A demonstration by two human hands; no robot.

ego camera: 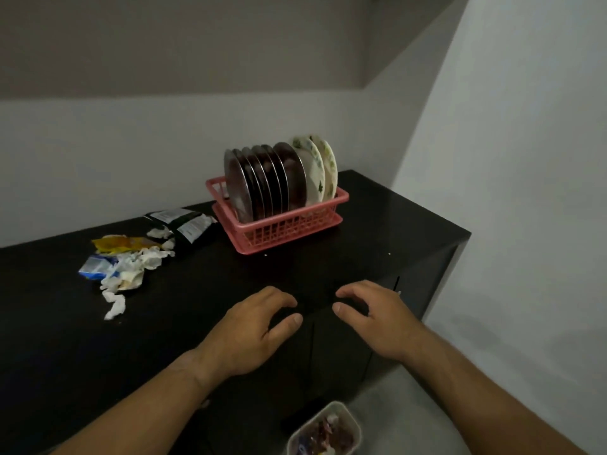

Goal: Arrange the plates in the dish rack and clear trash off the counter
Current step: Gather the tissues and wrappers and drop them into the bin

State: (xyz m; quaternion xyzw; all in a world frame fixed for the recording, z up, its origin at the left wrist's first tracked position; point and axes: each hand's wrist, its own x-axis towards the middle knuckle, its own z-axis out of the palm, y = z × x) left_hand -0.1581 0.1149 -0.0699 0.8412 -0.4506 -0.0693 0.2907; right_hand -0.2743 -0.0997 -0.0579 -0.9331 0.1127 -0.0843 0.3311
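A pink plastic dish rack (289,233) stands at the back of the black counter (377,231). Several steel plates (262,182) stand upright in it, with two white floral plates (320,172) at its right end. Trash lies to the left: black packets (187,223), a yellow wrapper (121,243), a blue-and-white wrapper (95,267) and crumpled white tissue (131,274). My left hand (249,333) and my right hand (371,316) hover over the counter's front edge, fingers loosely curled, holding nothing.
A white bin (345,418) with wrappers inside sits on the floor below the counter's front. White walls close in behind and at the right. The counter ends at a corner on the right (466,233).
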